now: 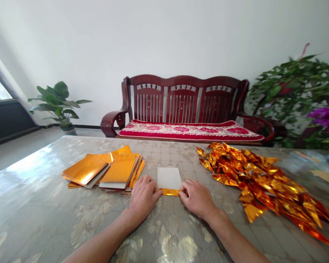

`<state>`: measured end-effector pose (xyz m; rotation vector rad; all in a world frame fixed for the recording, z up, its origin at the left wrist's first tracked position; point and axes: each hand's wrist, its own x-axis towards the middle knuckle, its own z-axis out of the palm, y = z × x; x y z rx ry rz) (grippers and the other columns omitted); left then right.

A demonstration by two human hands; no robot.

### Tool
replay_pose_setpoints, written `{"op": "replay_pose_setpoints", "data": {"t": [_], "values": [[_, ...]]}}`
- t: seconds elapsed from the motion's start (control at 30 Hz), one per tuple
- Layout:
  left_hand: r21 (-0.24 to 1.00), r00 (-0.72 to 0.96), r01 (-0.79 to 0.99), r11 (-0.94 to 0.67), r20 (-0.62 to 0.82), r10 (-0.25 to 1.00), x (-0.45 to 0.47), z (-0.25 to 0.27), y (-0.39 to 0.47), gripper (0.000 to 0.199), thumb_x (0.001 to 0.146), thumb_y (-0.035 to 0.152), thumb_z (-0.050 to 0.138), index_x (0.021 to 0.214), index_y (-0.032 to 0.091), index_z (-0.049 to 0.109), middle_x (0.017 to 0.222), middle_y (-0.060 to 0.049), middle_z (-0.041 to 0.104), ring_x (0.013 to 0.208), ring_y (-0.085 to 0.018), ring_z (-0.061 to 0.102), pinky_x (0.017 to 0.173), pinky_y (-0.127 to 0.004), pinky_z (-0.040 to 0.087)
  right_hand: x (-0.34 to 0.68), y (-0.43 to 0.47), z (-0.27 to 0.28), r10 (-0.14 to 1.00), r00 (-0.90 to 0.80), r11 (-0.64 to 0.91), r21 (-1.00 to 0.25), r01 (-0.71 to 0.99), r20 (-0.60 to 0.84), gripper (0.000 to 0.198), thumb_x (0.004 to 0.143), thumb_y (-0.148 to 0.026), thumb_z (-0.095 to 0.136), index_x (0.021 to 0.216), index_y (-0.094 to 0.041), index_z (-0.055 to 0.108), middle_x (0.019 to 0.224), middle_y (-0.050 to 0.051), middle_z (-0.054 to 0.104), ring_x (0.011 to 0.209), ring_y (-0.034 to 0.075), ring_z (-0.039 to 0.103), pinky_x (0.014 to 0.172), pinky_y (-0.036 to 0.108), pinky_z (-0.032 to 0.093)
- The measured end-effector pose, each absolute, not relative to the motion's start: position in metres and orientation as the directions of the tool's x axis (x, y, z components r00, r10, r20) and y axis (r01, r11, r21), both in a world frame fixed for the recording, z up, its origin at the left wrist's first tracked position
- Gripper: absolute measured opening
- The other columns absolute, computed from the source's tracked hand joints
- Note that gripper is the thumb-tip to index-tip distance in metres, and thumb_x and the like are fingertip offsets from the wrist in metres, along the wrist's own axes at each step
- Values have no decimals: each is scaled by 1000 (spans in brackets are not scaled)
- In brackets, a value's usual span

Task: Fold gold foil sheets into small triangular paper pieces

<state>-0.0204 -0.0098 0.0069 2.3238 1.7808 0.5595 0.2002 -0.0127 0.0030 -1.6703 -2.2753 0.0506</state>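
A sheet of gold foil paper (169,178) lies white side up in front of me, its near edge folded over into a narrow gold strip. At the left end of that strip, my left hand (144,193) is closed, thumb and fingers pinching the fold. My right hand (196,197) grips the strip's other end in the same way. Left of the sheet is a loose stack of flat gold foil papers (117,168), close to my left hand. To the right spreads a heap of folded gold foil pieces (259,182) with pointed ends.
The table (98,233) has a patterned, glossy cover. Clear plastic wrapping (301,160) lies at its right, beyond the heap. A dark red wooden bench (183,100) with a red and white cushion stands behind the table, between a potted plant (60,104) and leafy greenery (293,91).
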Motion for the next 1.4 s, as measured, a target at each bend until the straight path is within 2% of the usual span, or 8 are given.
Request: {"op": "replay_pose_setpoints", "data": {"t": [0.1,0.2,0.33,0.47,0.67,0.83,1.03,1.4], "values": [[352,224,890,-289,215,951,-20,7,-10,14,85,33,63,88,19,63,97,-5,58,96,-22,55,84,-33,42,201,-13,3,936,-262,314,-220,923,236,12,84,-25,57,73,-22,57,79,1,63,76,17,54,66,28,29],[357,270,864,-355,268,925,-18,6,-11,19,86,26,63,104,21,63,105,-6,58,102,-23,54,90,-35,43,202,-13,3,939,-240,301,-249,921,248,8,82,-25,61,76,-22,57,81,0,63,77,17,54,67,28,30],[342,440,782,-521,290,850,-14,2,-14,24,92,15,51,108,26,66,110,-4,60,103,-20,54,90,-32,45,203,-13,4,920,-234,327,-289,900,314,12,81,-25,65,92,-23,60,93,2,63,89,20,55,74,30,35],[267,604,712,-649,237,761,-10,0,-18,28,95,13,47,111,26,65,106,-3,64,100,-18,56,89,-30,46,202,-15,6,846,-386,485,-233,843,367,10,89,-20,59,97,-24,63,98,3,63,97,21,52,82,32,37],[46,645,753,-656,146,750,-3,3,-31,23,92,14,50,113,18,60,108,-8,64,101,-23,58,89,-36,49,199,-18,5,686,-655,717,-143,682,317,22,98,-20,47,100,-25,68,89,2,64,87,17,52,79,31,36],[-73,623,782,-619,74,779,2,6,-44,30,91,6,45,117,13,58,114,-12,62,109,-25,58,91,-37,50,204,-18,3,708,-620,695,-175,698,339,25,96,-18,48,90,-24,72,88,2,67,84,17,53,77,30,36],[-155,566,818,-554,45,823,2,7,-51,30,87,1,44,110,10,62,104,-15,64,102,-27,60,84,-39,51,214,-17,5,739,-579,660,-199,724,343,32,88,-5,46,83,-23,72,89,2,72,85,17,57,79,32,35],[-75,607,795,-602,93,789,-3,5,-50,19,90,7,47,103,14,59,97,-10,60,88,-25,56,76,-39,49,220,-12,4,802,-486,560,-156,814,347,31,86,-6,46,82,-21,72,90,3,74,89,19,60,81,32,37]]}}
